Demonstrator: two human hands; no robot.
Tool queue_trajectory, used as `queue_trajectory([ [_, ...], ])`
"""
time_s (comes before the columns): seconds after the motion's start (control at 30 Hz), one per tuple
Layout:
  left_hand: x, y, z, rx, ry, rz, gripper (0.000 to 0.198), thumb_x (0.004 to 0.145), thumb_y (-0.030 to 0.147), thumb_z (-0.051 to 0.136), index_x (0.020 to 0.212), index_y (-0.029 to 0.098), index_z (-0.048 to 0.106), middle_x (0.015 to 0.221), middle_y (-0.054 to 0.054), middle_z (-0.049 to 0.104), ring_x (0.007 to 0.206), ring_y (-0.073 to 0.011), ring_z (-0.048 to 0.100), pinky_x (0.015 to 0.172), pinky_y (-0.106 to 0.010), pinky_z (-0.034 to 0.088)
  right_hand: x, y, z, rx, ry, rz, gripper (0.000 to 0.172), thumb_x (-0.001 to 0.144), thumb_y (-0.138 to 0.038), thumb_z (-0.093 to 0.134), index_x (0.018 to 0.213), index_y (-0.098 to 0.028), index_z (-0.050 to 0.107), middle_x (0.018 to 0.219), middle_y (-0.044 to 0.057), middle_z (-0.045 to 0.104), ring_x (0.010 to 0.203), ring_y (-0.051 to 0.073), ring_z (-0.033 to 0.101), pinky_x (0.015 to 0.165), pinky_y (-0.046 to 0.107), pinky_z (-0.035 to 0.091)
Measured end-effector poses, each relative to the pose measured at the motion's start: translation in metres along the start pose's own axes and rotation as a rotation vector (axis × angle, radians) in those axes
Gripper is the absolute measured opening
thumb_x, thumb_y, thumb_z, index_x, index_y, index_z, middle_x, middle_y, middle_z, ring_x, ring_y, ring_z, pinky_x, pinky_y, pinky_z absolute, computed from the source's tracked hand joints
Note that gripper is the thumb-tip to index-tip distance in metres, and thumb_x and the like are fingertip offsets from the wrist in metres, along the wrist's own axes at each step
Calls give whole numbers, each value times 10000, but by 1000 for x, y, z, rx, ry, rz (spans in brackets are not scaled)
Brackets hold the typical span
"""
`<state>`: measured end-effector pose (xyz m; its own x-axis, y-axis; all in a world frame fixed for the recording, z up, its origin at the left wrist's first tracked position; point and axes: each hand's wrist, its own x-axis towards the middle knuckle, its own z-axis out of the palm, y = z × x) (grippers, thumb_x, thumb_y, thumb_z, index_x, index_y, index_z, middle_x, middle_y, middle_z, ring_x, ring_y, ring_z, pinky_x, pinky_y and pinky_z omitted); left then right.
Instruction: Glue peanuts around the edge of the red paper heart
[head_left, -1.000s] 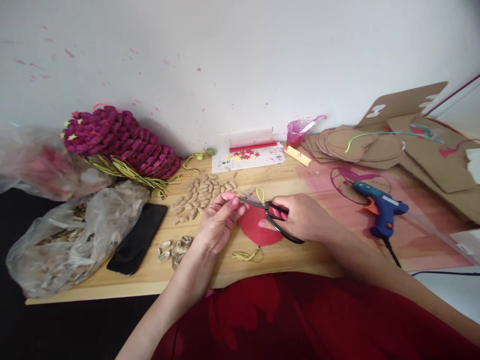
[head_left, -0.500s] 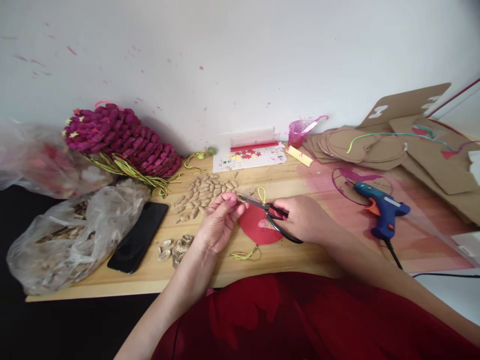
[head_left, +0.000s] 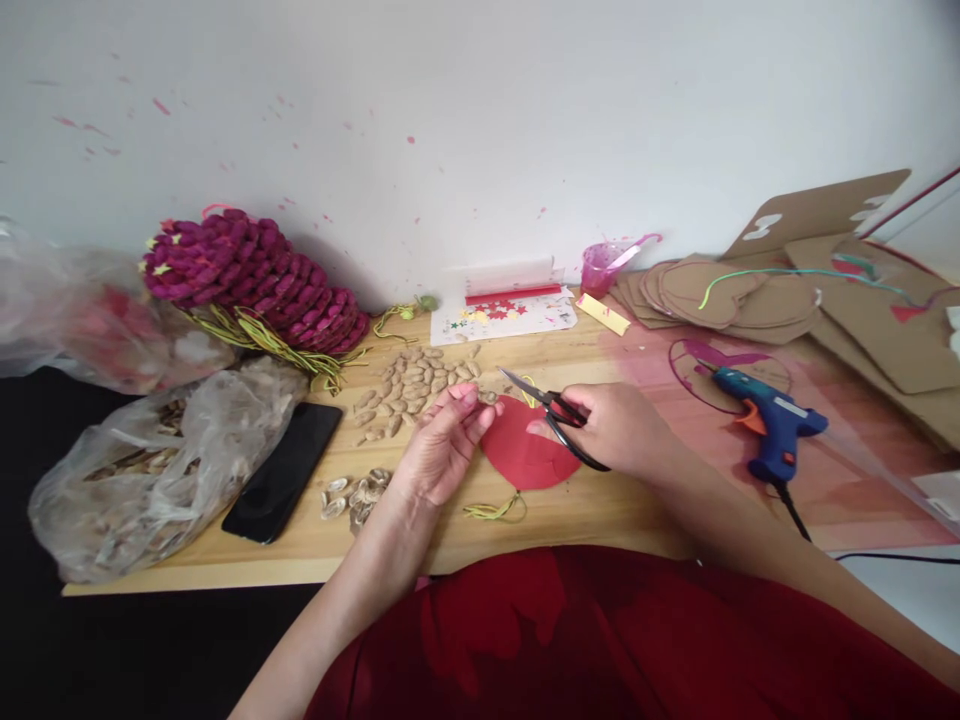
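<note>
Between the thumb and fingers of my left hand [head_left: 441, 445] is a small brown peanut shell [head_left: 487, 397], partly hidden by the fingertips. My right hand [head_left: 621, 425] grips black-handled scissors [head_left: 556, 408], their blades pointing left, a little above and apart from the shell. Under both hands lies a red heart-shaped piece [head_left: 525, 455] with a yellow-green string [head_left: 493, 510] at its lower tip and a yellow loop at its top. Beyond my left hand, several peanut shells [head_left: 420, 378] are spread out. Some shell pieces [head_left: 367, 493] sit beside my left forearm.
A black phone [head_left: 283, 475] and a plastic bag of shells [head_left: 169, 465] stand left, below a magenta shell-covered bundle [head_left: 259, 285]. Small stars lie on white paper [head_left: 442, 328] near a pink-stained cup [head_left: 600, 268]. To the right are a blue glue gun [head_left: 780, 430] and cardboard hearts [head_left: 697, 290].
The scissors have drawn back to the right, away from the shell in my left hand. My left hand stays nearly in place. The view has shifted slightly.
</note>
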<state>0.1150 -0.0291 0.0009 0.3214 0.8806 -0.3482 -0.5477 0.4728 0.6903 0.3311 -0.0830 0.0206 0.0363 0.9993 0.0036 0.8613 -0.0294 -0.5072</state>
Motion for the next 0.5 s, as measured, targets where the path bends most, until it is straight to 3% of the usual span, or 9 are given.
queue_trajectory([
  [0.1, 0, -2, -2, 12, -43, 39, 274, 719, 151, 859, 956, 143, 723, 792, -9, 727, 815, -143, 763, 788, -178, 622, 1, 0, 0, 45, 16, 11, 538, 793, -701, 670, 605, -224, 506, 545, -10, 542, 509, 132, 427, 530, 297, 236],
  [0.3, -3, -4, 0, 63, -105, 170, 304, 647, 205, 937, 866, 183, 728, 930, 6, 760, 889, -124, 746, 900, -216, 593, -1, -2, 2, 134, 19, -11, 528, 774, -681, 709, 609, -218, 516, 542, -29, 515, 508, 119, 398, 521, 288, 243],
  [0.5, -6, -6, 2, 168, -136, 309, 272, 674, 204, 923, 854, 192, 719, 1071, -27, 770, 973, -142, 727, 948, -257, 559, -2, -4, 3, 206, 13, -39, 522, 795, -671, 699, 614, -215, 521, 532, -37, 481, 510, 114, 385, 512, 284, 229],
])
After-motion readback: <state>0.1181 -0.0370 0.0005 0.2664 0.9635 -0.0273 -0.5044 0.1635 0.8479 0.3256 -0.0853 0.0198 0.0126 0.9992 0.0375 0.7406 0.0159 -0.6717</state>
